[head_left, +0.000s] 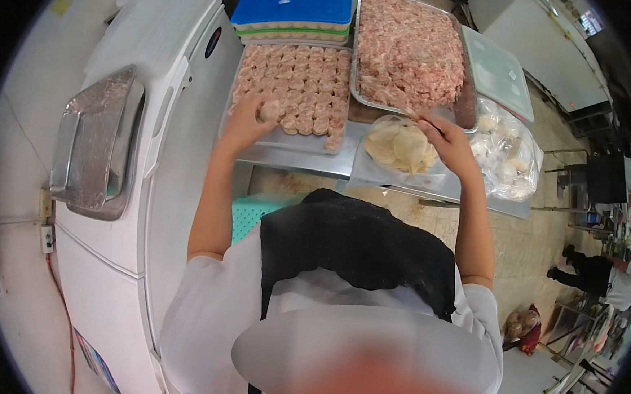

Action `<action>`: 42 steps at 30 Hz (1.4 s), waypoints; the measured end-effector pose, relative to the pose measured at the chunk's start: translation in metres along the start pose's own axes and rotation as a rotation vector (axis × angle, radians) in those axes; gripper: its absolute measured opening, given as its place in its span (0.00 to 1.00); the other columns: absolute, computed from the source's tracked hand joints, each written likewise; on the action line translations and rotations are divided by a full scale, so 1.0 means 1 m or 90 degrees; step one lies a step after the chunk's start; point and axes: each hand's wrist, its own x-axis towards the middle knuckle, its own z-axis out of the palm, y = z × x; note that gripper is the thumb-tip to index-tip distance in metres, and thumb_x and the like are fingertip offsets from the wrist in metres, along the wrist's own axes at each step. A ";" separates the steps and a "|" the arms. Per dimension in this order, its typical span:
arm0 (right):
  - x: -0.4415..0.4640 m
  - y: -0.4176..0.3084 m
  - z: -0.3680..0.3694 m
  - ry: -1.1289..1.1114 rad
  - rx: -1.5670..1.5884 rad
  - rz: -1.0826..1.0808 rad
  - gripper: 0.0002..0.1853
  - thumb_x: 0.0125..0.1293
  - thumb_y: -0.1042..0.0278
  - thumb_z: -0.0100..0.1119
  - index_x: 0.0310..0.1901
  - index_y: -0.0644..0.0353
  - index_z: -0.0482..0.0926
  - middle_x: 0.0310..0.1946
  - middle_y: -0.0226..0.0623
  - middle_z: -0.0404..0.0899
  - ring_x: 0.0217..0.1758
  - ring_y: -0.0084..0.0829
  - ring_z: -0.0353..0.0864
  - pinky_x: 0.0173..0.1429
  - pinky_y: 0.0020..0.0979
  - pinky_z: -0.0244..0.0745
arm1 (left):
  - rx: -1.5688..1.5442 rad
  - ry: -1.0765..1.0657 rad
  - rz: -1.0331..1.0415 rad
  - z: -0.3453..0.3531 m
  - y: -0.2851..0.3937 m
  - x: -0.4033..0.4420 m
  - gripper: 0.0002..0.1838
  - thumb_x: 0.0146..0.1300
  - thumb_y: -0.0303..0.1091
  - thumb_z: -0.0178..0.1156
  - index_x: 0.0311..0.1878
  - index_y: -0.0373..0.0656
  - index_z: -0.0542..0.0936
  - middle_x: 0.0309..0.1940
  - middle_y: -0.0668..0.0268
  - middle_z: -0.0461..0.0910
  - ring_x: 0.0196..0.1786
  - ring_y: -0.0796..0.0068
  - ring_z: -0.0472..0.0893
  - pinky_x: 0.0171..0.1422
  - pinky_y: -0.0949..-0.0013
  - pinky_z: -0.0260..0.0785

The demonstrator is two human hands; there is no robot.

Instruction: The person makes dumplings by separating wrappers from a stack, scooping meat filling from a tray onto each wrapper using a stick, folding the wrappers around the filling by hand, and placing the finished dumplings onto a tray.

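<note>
My left hand (243,125) is closed around a meat dumpling (269,110) above the lower left part of a tray. That tray (295,146) holds rows of open-topped meat dumplings. My right hand (449,144) grips a thin tool with a dark end (437,128); its exact kind is too small to tell. The tool's tip meets the lower edge of ground meat (411,47), which is heaped in a metal tray (472,98). Just below and left of my right hand lies a stack of round, pale yellow dumpling wrappers (398,146) on clear plastic.
Lidded boxes with a blue lid (293,2) stand behind the dumplings. To the right are a plastic bag of pale pieces (505,147) and a pale green lid (498,71). A white freezer (109,257) on the left bears metal trays (95,140). Another person (600,276) stands far right.
</note>
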 end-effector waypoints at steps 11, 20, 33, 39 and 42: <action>-0.015 0.022 -0.017 0.038 0.127 0.164 0.17 0.69 0.62 0.58 0.52 0.67 0.79 0.31 0.24 0.75 0.31 0.15 0.66 0.37 0.20 0.66 | 0.071 -0.029 -0.196 0.046 0.012 -0.023 0.37 0.55 0.35 0.63 0.68 0.41 0.61 0.47 0.46 0.79 0.48 0.45 0.79 0.51 0.50 0.71; 0.003 0.041 -0.037 -0.006 0.022 0.081 0.19 0.69 0.60 0.57 0.51 0.69 0.78 0.40 0.40 0.83 0.43 0.25 0.78 0.50 0.27 0.72 | 0.117 0.068 -0.037 0.074 -0.023 -0.007 0.39 0.51 0.29 0.65 0.68 0.38 0.63 0.58 0.49 0.73 0.55 0.50 0.76 0.58 0.59 0.69; 0.048 0.073 -0.147 -0.122 -0.149 -0.039 0.17 0.69 0.58 0.53 0.46 0.65 0.81 0.35 0.49 0.82 0.39 0.42 0.80 0.47 0.35 0.71 | 0.417 0.033 -0.313 0.086 0.054 -0.020 0.30 0.53 0.40 0.63 0.60 0.43 0.69 0.34 0.51 0.82 0.41 0.49 0.81 0.45 0.50 0.71; 0.055 0.100 -0.159 -0.170 -0.200 -0.126 0.17 0.68 0.57 0.53 0.39 0.65 0.81 0.33 0.51 0.81 0.39 0.51 0.79 0.45 0.42 0.72 | 0.410 0.124 -0.379 0.112 0.044 -0.005 0.32 0.54 0.40 0.61 0.64 0.48 0.68 0.35 0.51 0.82 0.40 0.50 0.82 0.43 0.49 0.72; 0.064 0.102 -0.183 -0.234 -0.441 -0.109 0.18 0.67 0.55 0.53 0.34 0.64 0.81 0.32 0.50 0.81 0.39 0.52 0.79 0.46 0.46 0.72 | 0.424 0.044 -0.431 0.095 0.048 -0.011 0.35 0.55 0.39 0.58 0.69 0.55 0.64 0.40 0.52 0.83 0.42 0.51 0.83 0.45 0.47 0.72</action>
